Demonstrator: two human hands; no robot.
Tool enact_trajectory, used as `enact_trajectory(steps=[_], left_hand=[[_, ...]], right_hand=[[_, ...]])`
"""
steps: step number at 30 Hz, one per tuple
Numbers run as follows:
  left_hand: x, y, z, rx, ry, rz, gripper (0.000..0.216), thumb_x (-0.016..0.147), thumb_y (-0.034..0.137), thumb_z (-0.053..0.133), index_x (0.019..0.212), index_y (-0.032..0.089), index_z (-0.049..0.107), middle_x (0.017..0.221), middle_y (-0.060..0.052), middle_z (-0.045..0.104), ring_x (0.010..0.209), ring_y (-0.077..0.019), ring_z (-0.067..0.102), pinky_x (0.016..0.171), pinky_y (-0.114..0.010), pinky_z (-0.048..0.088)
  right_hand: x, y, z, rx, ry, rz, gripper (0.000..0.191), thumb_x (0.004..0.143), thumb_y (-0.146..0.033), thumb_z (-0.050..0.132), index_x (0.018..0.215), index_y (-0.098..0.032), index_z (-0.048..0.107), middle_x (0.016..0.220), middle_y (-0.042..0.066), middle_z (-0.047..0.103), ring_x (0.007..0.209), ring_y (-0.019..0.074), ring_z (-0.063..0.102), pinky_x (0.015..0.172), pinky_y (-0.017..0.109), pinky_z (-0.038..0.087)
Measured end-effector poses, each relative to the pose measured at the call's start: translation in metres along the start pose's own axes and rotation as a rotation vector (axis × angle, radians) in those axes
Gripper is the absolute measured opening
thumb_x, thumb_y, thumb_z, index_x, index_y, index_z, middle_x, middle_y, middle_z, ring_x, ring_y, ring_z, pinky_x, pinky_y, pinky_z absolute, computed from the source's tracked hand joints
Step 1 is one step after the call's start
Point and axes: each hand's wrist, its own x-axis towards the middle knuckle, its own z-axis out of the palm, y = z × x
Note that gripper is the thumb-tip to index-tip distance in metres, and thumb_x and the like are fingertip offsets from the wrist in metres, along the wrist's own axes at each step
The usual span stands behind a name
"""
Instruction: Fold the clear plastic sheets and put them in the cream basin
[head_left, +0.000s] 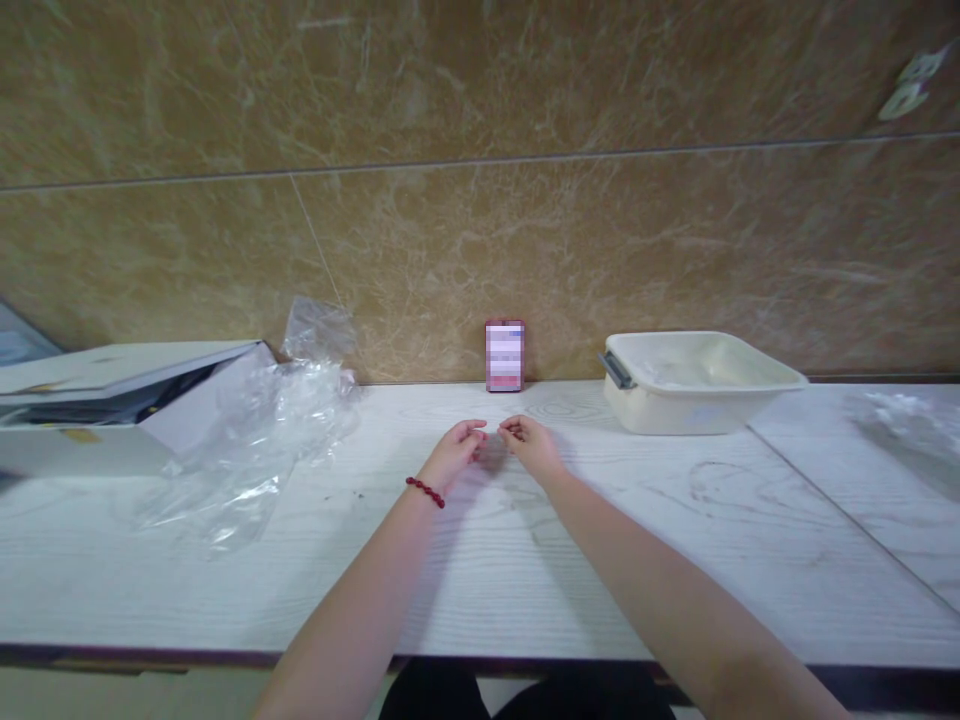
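My left hand (456, 451), with a dark red beaded bracelet (425, 491) at the wrist, is just above the middle of the table. Its thumb and fingers are curled close together. Facing it across a small gap is my right hand (532, 446), its fingertips drawn into a pinch. Anything between the fingers of either hand is too small or too clear to make out. Just beyond both hands, a phone (505, 356) with a lit, blurred screen leans upright against the wall.
On the left, crumpled clear plastic bags (262, 440) lie against a white box (82, 450) with its lid raised over dark contents. A cream plastic bin (675, 410) with a grey latch stands right of the phone. More clear plastic (911, 420) lies at far right. A marbled wall (450, 250) backs the table (525, 600).
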Motion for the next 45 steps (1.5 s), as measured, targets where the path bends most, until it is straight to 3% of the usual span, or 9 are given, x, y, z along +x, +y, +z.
enact_trajectory(steps=[6, 11, 15, 19, 24, 28, 31, 36, 45], left_hand=[[-0.022, 0.047, -0.062, 0.553, 0.149, 0.07, 0.034, 0.067, 0.032, 0.049, 0.097, 0.017, 0.054, 0.086, -0.005, 0.057, 0.075, -0.0138, 0.054, 0.062, -0.025, 0.043], [-0.014, 0.084, -0.134, 1.117, 0.595, 0.134, 0.034, 0.07, 0.028, 0.043, 0.1, 0.016, 0.052, 0.087, -0.005, 0.06, 0.069, -0.0143, 0.056, 0.064, -0.026, 0.043], [0.0, 0.096, -0.175, 1.317, 0.727, 0.183, 0.039, 0.07, 0.029, 0.044, 0.105, 0.013, 0.05, 0.098, -0.009, 0.058, 0.089, -0.0215, 0.053, 0.078, -0.031, 0.039], [0.015, 0.091, -0.193, 1.595, 0.843, 0.201, 0.045, 0.072, 0.033, 0.039, 0.111, 0.011, 0.047, 0.104, -0.014, 0.055, 0.096, -0.0268, 0.05, 0.08, -0.036, 0.037], [0.041, 0.076, -0.199, 1.753, 0.844, 0.209, 0.05, 0.073, 0.036, 0.038, 0.117, 0.012, 0.043, 0.124, -0.018, 0.038, 0.116, -0.0304, 0.029, 0.091, -0.044, 0.023], [0.066, 0.072, -0.208, 1.725, 0.722, -0.003, 0.054, 0.069, 0.052, 0.039, 0.115, 0.025, 0.046, 0.137, -0.012, 0.015, 0.124, -0.0369, 0.003, 0.091, -0.056, 0.009], [0.079, 0.072, -0.217, 1.703, 0.693, -0.09, 0.058, 0.068, 0.055, 0.037, 0.115, 0.023, 0.046, 0.138, -0.014, 0.011, 0.123, -0.038, 0.0, 0.09, -0.058, 0.007], [0.086, 0.069, -0.228, 1.796, 0.677, -0.061, 0.057, 0.072, 0.047, 0.034, 0.115, 0.01, 0.046, 0.134, -0.019, 0.022, 0.123, -0.0344, 0.009, 0.091, -0.054, 0.012], [0.082, 0.064, -0.238, 1.783, 0.539, -0.136, 0.04, 0.074, 0.034, 0.033, 0.098, 0.011, 0.056, 0.111, -0.018, 0.051, 0.111, -0.0302, 0.037, 0.09, -0.05, 0.02]], right_hand=[[0.001, 0.0, -0.001, -0.046, 0.024, -0.005, 0.018, 0.067, -0.035, 0.052, 0.072, -0.018, 0.056, 0.063, 0.0, 0.058, 0.057, 0.011, 0.053, 0.054, 0.024, 0.042], [0.002, -0.004, -0.003, -0.053, 0.07, -0.003, 0.017, 0.066, -0.034, 0.053, 0.071, -0.018, 0.058, 0.068, 0.002, 0.061, 0.059, 0.0112, 0.054, 0.057, 0.024, 0.042], [0.001, -0.006, -0.002, -0.033, 0.068, -0.019, 0.019, 0.066, -0.036, 0.053, 0.071, -0.018, 0.057, 0.07, 0.002, 0.061, 0.06, 0.0115, 0.054, 0.057, 0.024, 0.041], [-0.001, -0.009, -0.002, -0.022, 0.059, -0.003, 0.025, 0.067, -0.043, 0.052, 0.068, -0.018, 0.054, 0.062, 0.001, 0.061, 0.053, 0.0108, 0.052, 0.05, 0.022, 0.038], [-0.002, -0.009, -0.002, -0.002, 0.017, 0.043, 0.034, 0.072, -0.05, 0.041, 0.064, -0.019, 0.051, 0.062, 0.0, 0.062, 0.042, 0.0081, 0.046, 0.043, 0.021, 0.034], [-0.001, -0.006, 0.0, 0.01, 0.012, 0.044, 0.034, 0.072, -0.05, 0.041, 0.064, -0.018, 0.051, 0.061, 0.001, 0.061, 0.043, 0.0083, 0.047, 0.042, 0.02, 0.034], [-0.001, -0.005, 0.001, 0.006, 0.017, 0.047, 0.033, 0.072, -0.05, 0.041, 0.065, -0.018, 0.05, 0.06, 0.0, 0.06, 0.044, 0.0084, 0.047, 0.042, 0.02, 0.035], [-0.001, -0.006, -0.001, -0.02, 0.025, 0.035, 0.033, 0.073, -0.048, 0.04, 0.064, -0.019, 0.05, 0.059, 0.0, 0.06, 0.046, 0.009, 0.048, 0.043, 0.02, 0.035], [-0.001, -0.007, 0.0, -0.006, 0.008, 0.042, 0.031, 0.073, -0.047, 0.041, 0.062, -0.019, 0.048, 0.058, 0.0, 0.059, 0.046, 0.0094, 0.047, 0.043, 0.021, 0.034]])
